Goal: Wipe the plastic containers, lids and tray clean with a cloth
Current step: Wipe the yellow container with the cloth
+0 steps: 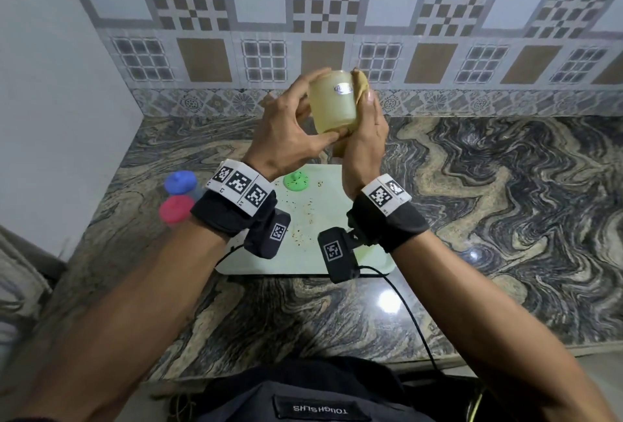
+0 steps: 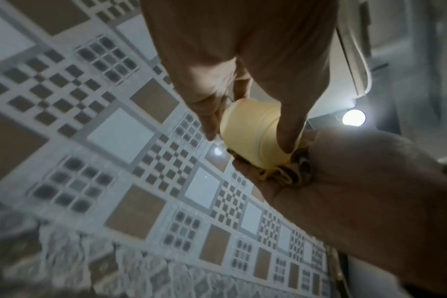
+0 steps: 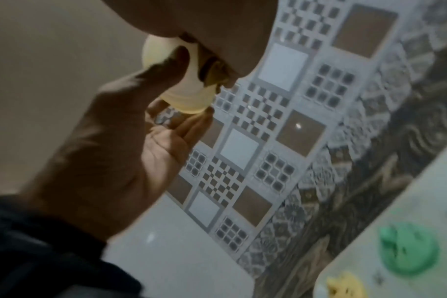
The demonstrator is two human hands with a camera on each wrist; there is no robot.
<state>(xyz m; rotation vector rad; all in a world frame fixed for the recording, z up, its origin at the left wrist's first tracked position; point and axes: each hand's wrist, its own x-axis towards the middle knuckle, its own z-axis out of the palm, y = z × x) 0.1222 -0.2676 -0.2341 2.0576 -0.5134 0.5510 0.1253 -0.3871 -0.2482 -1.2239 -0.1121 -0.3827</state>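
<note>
I have both hands raised above the marbled counter (image 1: pixel 472 185), working one container between them. My left hand (image 1: pixel 286 131) grips the pale yellow plastic container (image 1: pixel 333 101): thumb curled along its near lower edge, fingers wrapped round the far side. In the left wrist view the thumb and a finger lie on opposite sides of the container wall. My right hand (image 1: pixel 365 131) holds the tan cloth (image 1: pixel 360 84) bunched against the container's right side, fingers closed over the cloth; cloth folds show between palm and container in both wrist views. A small oval label faces me on the container.

Below the grip, on the counter, lies the pale green tray (image 1: pixel 317 219), speckled with brown crumbs. A green lid (image 1: pixel 296 181) lies on the tray just under my left wrist. The right wrist view shows a yellow lid (image 3: pixel 345 286) also on the tray, near the green one. Left of the grip, off the tray, stand a blue-lidded container (image 1: pixel 181 182) and a pink-lidded container (image 1: pixel 176 208), close together.
</note>
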